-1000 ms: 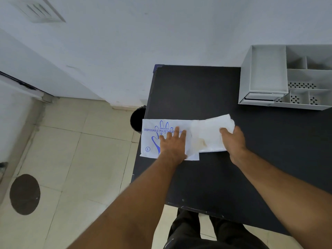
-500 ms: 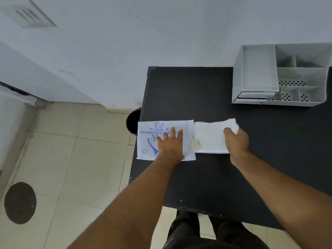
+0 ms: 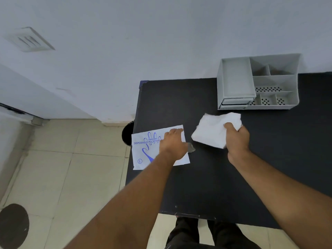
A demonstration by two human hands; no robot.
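Note:
A flat white packet [image 3: 145, 150] printed in blue with a hand outline and "DISPOSABLE POLYETHYL…" lies at the left edge of the black table [image 3: 215, 186], partly overhanging it. My left hand [image 3: 173, 143] presses down on the packet's right half with its fingers bent. My right hand [image 3: 236, 138] grips a stack of thin white plastic gloves [image 3: 212, 131], which is out of the packet and to its right, just above the table. A small bit of clear film [image 3: 191, 148] shows at the packet's open right end.
A grey compartmented organiser [image 3: 235, 81] stands against the wall at the back right of the table. A dark round bin [image 3: 128, 132] sits on the tiled floor beside the table's left edge. My legs show below the near edge.
My right hand has pulled the glove stack fully out of the packet and away to the right. My left hand has stayed on the packet, its fingers now more bent.

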